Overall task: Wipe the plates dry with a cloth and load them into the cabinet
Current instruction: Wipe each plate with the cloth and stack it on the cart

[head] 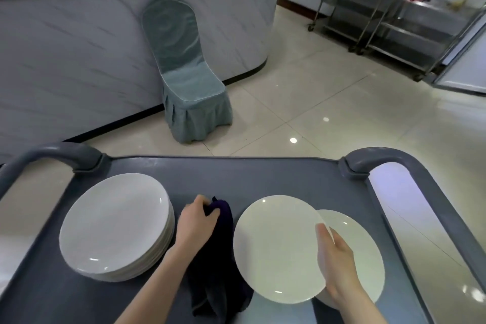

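Left hand (197, 221) grips dark cloth (219, 273) lying lengthwise near-to-far.

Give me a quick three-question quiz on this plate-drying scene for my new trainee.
1. True or false: the left hand grips the dark cloth.
2. The tall stack of plates sits: A) left of the cloth, B) right of the cloth, C) under the cloth.
3. What lies beneath the plate held by the right hand?
Key: 1 true; 2 A; 3 another plate.
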{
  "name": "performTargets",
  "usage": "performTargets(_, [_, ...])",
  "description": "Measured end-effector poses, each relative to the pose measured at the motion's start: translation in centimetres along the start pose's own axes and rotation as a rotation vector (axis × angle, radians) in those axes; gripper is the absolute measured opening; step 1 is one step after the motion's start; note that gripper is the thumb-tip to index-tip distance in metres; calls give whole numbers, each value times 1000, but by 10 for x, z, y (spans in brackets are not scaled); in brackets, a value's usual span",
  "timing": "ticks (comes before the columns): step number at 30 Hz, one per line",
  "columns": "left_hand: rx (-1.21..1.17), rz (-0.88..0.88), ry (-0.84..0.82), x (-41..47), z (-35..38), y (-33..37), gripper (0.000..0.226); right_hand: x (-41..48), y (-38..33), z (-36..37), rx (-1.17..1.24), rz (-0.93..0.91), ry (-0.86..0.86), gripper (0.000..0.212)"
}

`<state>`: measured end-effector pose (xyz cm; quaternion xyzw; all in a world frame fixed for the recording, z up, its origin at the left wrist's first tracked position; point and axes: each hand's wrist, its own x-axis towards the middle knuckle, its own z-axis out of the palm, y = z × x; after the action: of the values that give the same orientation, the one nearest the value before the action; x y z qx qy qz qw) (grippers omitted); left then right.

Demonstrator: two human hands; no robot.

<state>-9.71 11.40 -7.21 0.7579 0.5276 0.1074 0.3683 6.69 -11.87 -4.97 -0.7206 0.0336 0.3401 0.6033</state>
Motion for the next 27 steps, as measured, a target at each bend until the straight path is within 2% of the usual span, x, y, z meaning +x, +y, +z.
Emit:
performTargets(5, [-423,-13,31,-18,-27,35,23,-6,0,17,-31,5,36,35])
performTargets(7, [-509,74,24,-32,-39,55,21,-8,0,25,-30,8,33,38])
performTargets(9, [-555,218,-93,-56,-44,75,23,-9,-1,33,-14,6,38,40])
performTargets(12, [-451,392,-366,-98,-30,86,23,-7,-7,39,63,7,62,37])
performTargets(15, [-193,509,-613,-126,-13,76,26,-9,-20,41,139,-6,70,32])
performTargets(17, [-100,550,-664,-128,-8,68,27,-11,-25,40,163,-11,62,30])
performTargets(19, [-154,539,-574,-127,-12,70,27,-12,-25,40,183,-10,66,30])
performTargets(20, [-178,571,-430,-123,-14,69,23,-14,-25,39,194,-10,71,34])
performTargets(21, [-142,655,-216,-116,-16,66,19,-16,-24,40,200,-12,74,36])
performTargets(22, [-74,749,-14,-110,-18,62,20,-18,-24,41,202,-11,78,35])
performTargets(23, [19,805,95,-105,-20,59,27,-20,-24,42,202,-7,82,32])
performTargets(25, [234,843,-58,-101,-19,53,45,-24,-26,44,212,-5,90,26])
performTargets(26, [358,859,-186,-103,-17,51,50,-25,-28,44,225,-9,91,24])
performTargets(27, [496,906,-234,-106,-13,48,53,-25,-30,44,234,-15,89,21])
